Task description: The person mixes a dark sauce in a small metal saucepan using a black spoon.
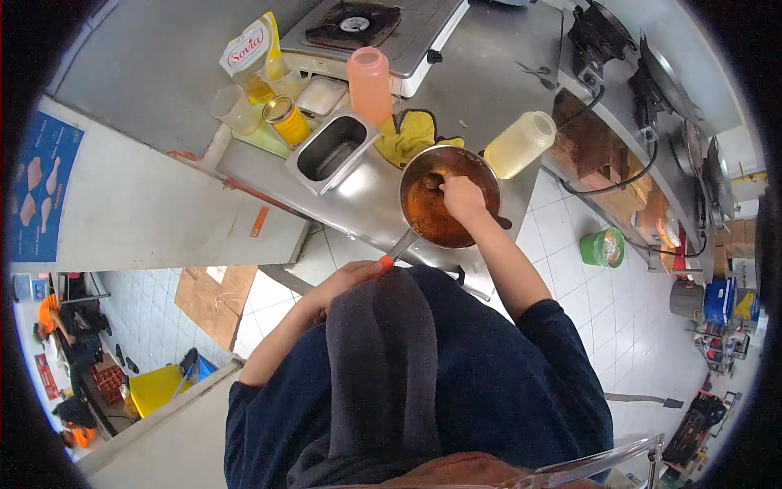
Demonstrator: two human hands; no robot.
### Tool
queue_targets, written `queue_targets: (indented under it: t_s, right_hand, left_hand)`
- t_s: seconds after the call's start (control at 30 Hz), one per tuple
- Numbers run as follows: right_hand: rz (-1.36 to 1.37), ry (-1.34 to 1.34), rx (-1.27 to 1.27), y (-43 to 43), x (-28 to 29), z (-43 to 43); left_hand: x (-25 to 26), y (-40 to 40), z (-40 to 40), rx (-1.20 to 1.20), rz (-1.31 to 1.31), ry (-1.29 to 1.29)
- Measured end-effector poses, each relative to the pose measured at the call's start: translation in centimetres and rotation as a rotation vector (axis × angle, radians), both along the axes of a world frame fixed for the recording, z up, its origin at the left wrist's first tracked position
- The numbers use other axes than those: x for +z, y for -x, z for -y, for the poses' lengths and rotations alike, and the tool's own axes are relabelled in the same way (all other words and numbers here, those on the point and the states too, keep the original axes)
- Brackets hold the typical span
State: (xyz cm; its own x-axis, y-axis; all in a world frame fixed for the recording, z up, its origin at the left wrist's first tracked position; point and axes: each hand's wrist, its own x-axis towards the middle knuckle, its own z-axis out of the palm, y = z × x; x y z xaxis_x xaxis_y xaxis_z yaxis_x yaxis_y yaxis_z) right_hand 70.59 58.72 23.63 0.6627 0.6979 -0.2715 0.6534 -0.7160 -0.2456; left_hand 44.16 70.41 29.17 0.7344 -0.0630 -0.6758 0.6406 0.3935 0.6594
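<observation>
A metal saucepan (427, 211) coated inside with reddish-brown sauce stands at the steel counter's near edge. My left hand (357, 275) grips its orange-tipped handle (400, 247). Inside the pan, my right hand (462, 197) is closed round a utensil whose rounded metal part (432, 180) shows beside the fingers; the rest of it is hidden. Behind the pan lie yellow-green gloves (412, 137). A tilted plastic bottle of pale-yellow liquid (519, 147) is to the right. To the left are an empty steel food pan (333, 153) and a pink plastic bottle (369, 85).
Farther back are a gas stove (403, 58), scissors (537, 74), a yellow can (287, 122), a plastic jug (235, 110) and an oil pouch (253, 49). Burners (657, 79) line the right side, with a green bucket (602, 247) on the floor. People in orange are far left.
</observation>
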Motion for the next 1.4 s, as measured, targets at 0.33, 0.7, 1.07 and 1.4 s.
queue_targets:
  t_s: [0.33,0.7,1.07,1.4]
  right_hand:
    - [0.081,0.031,-0.213,-0.4,-0.8,0.4]
    - [-0.008,0.082,0.232,4.6,1.2,0.1]
    - [-0.025,0.121,0.503,1.0,2.8,3.8]
    - [0.097,-0.033,0.173,1.5,-0.2,-0.2]
  left_hand:
    - [1.4,-0.3,0.1,-0.023,0.010,-0.022]
    - [0.5,-0.1,-0.1,-0.020,0.023,-0.101]
    - [0.0,0.3,0.3,0.082,0.032,0.075]
    - [0.9,0.0,0.2,0.057,0.027,0.058]
